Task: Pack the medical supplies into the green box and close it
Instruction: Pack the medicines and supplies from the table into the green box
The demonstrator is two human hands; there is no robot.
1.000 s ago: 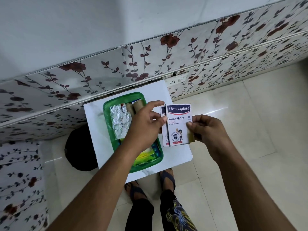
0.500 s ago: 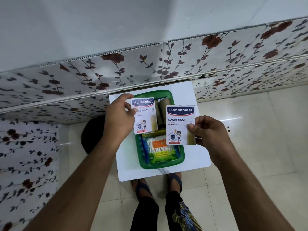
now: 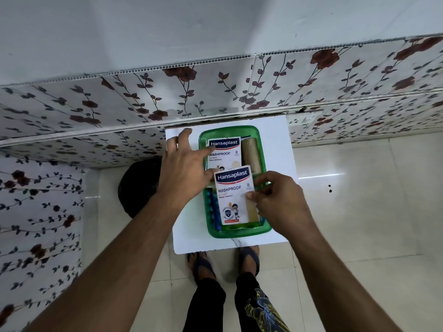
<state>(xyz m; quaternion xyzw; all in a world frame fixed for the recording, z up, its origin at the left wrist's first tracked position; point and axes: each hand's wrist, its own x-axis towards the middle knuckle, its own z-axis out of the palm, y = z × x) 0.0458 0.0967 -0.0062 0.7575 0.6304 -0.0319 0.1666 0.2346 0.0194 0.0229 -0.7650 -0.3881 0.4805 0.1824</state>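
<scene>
Plaster packets go flat into the green box. Left hand, fingers spread, presses the far Hansaplast packet down inside; right hand pinches the near Hansaplast packet above. Lay it level, clear of the rim, so the lid seats.

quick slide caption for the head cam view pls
Left hand lays one plaster pack in the green box while the right hand holds a second pack above it.
</scene>
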